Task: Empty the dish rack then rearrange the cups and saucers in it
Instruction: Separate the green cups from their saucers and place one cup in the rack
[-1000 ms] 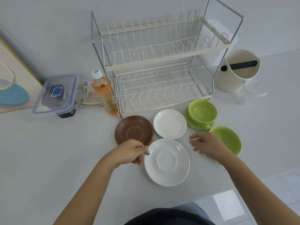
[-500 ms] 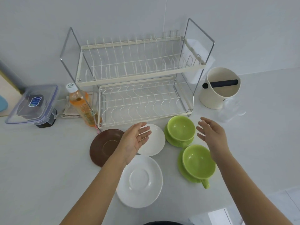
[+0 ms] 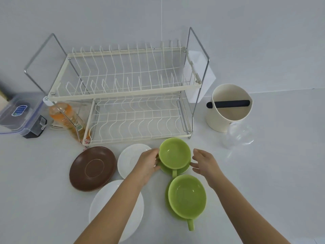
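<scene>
A: Changed? Both hands down from open hover onto far cup (image 3: 175, 154).
B: Left hand (image 3: 147, 162) gripping its rim, right hand (image 3: 204, 162) apart, touching saucer (image 3: 184, 170). Rack (image 3: 133, 106) bare; reloading starts.

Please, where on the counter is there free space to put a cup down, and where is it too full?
Bare white counter lies left of the round brown saucer, and more right of the nearer green cup, below the clear glass. Both tiers of the white wire dish rack hold nothing. The strip before the rack is crowded with saucers, cups and hands.
</scene>
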